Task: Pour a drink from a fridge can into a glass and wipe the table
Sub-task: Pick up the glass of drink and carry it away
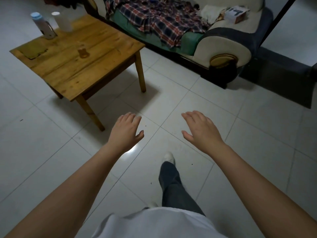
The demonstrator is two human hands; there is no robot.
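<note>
- Two hands, both held out palm-down over the floor (51, 143), well short of the table (96, 54): left hand (126, 130) with fingers loosely spread, grasping nothing; right hand (201, 128) likewise relaxed and empty.
- One table, wooden, four-legged, three legs in view.
- Two containers at the table's far left corner: one bottle (42, 25) with a pale blue cap, and just beside it one white cylinder (62, 21), upright; too blurred to tell what kind.
- One wet mark (83, 53) near the table's middle, ring-shaped and dark.
- One dark flat patch (33, 50) at the table's left edge; cannot tell what.
- No can or glass identifiable anywhere near the table.
- One sofa (223, 48) beyond the table's right side, cream arm with dark trim, green seat.
- One plaid cloth (159, 19) draped over the sofa seat, one white cloth (210, 12) and one small box (237, 13) further right of it.
- One leg in dark trousers (173, 184) with a white shoe (169, 158), stepping forward, right of the table.
- Floor of large pale glossy tiles with thin grout lines and a few dark specks.
</note>
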